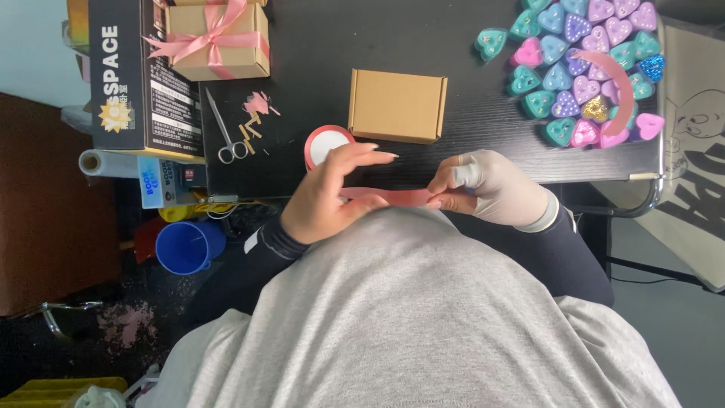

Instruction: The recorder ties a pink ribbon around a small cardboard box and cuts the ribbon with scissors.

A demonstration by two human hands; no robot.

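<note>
Ribbon (393, 197) stretched between both hands, plain box (397, 105) just beyond.

Two cardboard boxes (397, 104) are counted, one pair of scissors (227, 136), one ribbon roll (326, 143), one blue cup (189, 247).

a home craft desk: black table (423, 45), scissors (226, 132), ribboned gift box (219, 41), heart trinkets (581, 68).
</note>
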